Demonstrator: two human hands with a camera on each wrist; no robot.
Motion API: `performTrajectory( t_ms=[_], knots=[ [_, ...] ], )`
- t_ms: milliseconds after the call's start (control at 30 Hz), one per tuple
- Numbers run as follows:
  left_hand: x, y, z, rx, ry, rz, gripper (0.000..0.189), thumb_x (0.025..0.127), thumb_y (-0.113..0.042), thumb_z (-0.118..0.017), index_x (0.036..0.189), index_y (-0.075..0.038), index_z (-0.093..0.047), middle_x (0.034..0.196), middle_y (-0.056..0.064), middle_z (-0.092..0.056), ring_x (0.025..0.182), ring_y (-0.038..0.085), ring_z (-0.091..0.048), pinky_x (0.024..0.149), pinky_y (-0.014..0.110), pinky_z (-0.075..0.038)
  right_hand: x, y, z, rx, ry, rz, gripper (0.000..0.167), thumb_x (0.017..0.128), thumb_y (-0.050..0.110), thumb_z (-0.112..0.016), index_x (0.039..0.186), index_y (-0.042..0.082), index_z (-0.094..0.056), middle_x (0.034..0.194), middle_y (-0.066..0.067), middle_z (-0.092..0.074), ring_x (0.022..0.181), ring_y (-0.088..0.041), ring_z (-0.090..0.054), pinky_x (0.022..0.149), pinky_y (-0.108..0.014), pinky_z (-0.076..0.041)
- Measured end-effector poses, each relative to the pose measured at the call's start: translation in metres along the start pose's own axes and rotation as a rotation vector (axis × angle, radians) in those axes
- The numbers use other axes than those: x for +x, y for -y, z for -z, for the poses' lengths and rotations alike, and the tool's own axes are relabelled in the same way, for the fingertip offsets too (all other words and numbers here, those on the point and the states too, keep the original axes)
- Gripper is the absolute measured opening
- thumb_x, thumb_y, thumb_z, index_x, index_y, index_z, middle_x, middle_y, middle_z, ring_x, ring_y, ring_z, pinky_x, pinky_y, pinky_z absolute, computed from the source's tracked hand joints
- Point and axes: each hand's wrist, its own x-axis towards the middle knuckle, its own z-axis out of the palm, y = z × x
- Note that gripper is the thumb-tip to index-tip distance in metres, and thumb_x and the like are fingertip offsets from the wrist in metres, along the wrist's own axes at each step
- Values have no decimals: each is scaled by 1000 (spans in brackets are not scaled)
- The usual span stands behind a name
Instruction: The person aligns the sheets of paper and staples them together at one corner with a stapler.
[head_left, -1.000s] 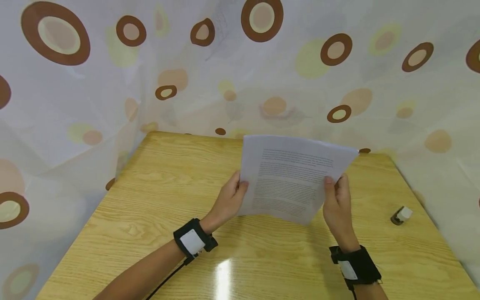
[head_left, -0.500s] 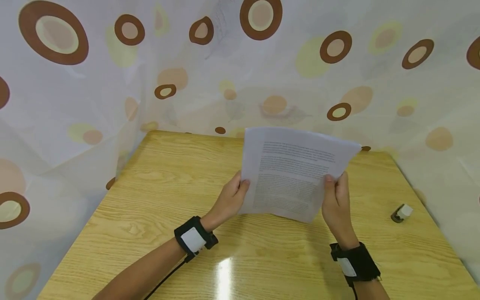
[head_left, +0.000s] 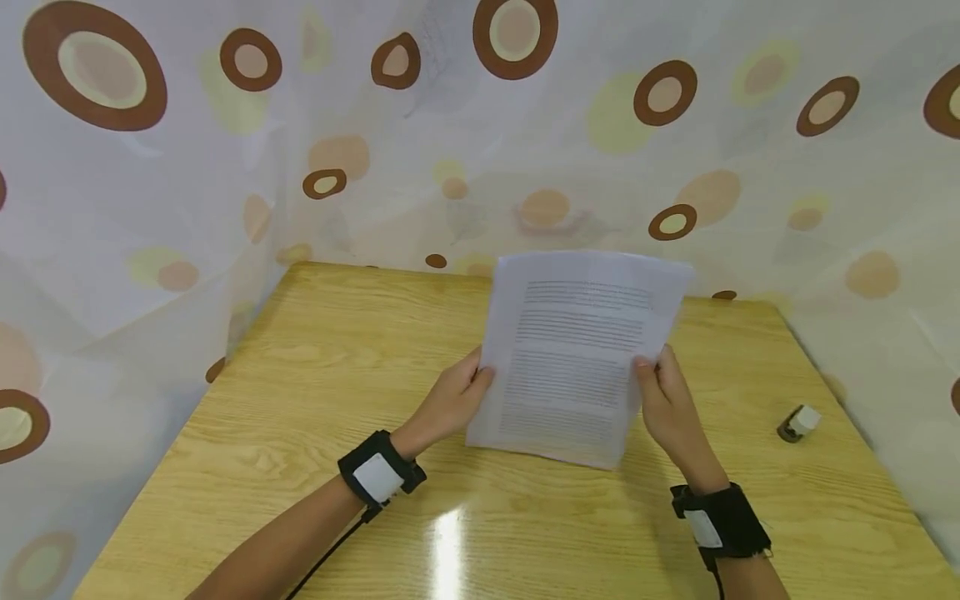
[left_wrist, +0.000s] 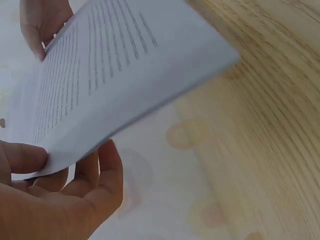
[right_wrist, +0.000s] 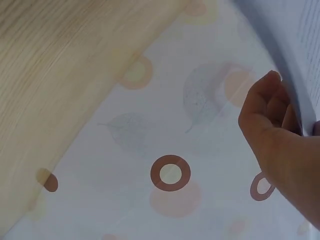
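A stack of printed paper sheets (head_left: 573, 358) is held up over the table, tilted, its text facing the head camera. My left hand (head_left: 450, 398) grips its left edge, thumb on the front and fingers behind. On the opposite edge, my right hand (head_left: 667, 408) pinches the stack with the thumb in front. In the left wrist view the left hand (left_wrist: 65, 195) has its fingers curled under the sheets (left_wrist: 125, 65). The right wrist view shows the right hand (right_wrist: 285, 135) with fingers bent behind the paper's edge (right_wrist: 280, 45).
A small bottle with a white cap (head_left: 799, 423) lies on the right side of the wooden table (head_left: 315, 400). A patterned curtain (head_left: 405, 117) hangs behind the table and along both sides. Each wrist wears a black strap with a cable.
The stack has straightened and its right edge has come inward to the left with my right hand. Its lower edge now sits a little lower. Both hands keep their hold.
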Motion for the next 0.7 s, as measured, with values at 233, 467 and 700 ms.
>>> performTrajectory(
  t_ms=[233, 467, 700],
  knots=[
    [-2, 1, 4, 65, 16, 55, 38, 104, -10, -43, 139, -2, -54, 109, 11, -68, 83, 16, -65, 67, 32, -53, 1, 6, 8, -95, 133, -218, 42, 110, 18, -32, 146, -4, -32, 118, -25, -59, 94, -26, -61, 74, -31, -49],
    [-3, 9, 5, 163, 81, 112, 35, 94, -5, -57, 128, 2, -63, 98, 6, -69, 85, 15, -62, 69, 29, -51, -1, -7, 7, -100, 223, -374, 43, 111, 22, -33, 144, -5, -31, 113, -24, -59, 88, -28, -61, 70, -36, -49],
    [-4, 18, 4, 91, 147, 203, 34, 94, 0, -58, 127, 8, -61, 97, 11, -70, 81, 16, -64, 66, 30, -53, -5, -17, 8, -90, 298, -493, 48, 110, 22, -38, 150, -2, -30, 118, -21, -62, 93, -26, -63, 77, -38, -49]
  ],
)
